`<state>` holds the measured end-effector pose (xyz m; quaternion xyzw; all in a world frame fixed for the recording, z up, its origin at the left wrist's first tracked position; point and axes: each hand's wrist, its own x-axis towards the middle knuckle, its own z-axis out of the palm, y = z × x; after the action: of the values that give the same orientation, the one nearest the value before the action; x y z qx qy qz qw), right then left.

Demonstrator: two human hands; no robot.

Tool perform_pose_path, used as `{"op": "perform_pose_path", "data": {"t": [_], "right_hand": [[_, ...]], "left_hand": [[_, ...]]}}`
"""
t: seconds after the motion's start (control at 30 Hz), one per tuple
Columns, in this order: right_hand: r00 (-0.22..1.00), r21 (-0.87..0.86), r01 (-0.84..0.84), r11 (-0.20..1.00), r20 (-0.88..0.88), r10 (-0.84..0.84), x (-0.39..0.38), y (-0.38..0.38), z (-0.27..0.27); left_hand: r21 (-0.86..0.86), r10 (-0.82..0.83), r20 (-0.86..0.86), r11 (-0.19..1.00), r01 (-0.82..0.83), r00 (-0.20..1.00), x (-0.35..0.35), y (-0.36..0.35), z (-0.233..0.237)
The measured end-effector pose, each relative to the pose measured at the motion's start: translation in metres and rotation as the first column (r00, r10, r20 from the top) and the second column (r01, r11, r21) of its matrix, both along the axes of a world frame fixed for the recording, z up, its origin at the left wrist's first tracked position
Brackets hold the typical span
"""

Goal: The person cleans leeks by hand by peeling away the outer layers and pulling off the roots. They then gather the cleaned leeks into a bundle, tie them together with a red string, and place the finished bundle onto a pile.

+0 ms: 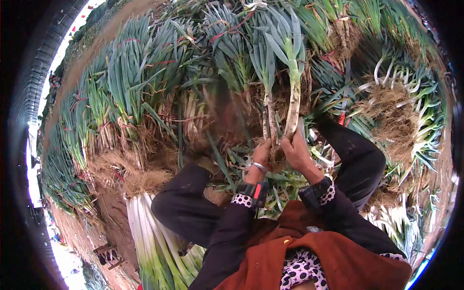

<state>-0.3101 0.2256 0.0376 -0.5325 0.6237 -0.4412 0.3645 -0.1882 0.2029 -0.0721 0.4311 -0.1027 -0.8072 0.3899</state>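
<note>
My left hand [261, 153] is closed around the root end of thin, soil-stained green onions [268, 108], whose leaves point away from me. Right beside it, my right hand [296, 151] grips the base of a thicker green onion [294, 87] with a pale, dirty stalk and broad blue-green leaves. Brown roots [275, 157] hang between the two hands. Both hands are close together above the ground between my bent knees. A silvery bracelet [259, 166] circles my left wrist, and a dark strapped device [259, 193] sits on that forearm.
Tied bundles of green onions [128, 72] stand in rows ahead and to the left. Cleaned white-stalked onions [150, 232] lie beside my left knee. On the right is a pile with tangled roots [394, 118]; more white stalks [396, 220] lie nearer. Leaf scraps [280, 181] litter the ground.
</note>
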Motion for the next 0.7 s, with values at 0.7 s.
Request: {"op": "perform_pose_path", "data": {"t": [0.7], "right_hand": [[0.965, 0.237, 0.217, 0.947, 0.097, -0.246, -0.045, 0.024, 0.029]], "left_hand": [[0.05, -0.364, 0.665, 0.893, 0.448, 0.652, 0.088, 0.006, -0.151]]}}
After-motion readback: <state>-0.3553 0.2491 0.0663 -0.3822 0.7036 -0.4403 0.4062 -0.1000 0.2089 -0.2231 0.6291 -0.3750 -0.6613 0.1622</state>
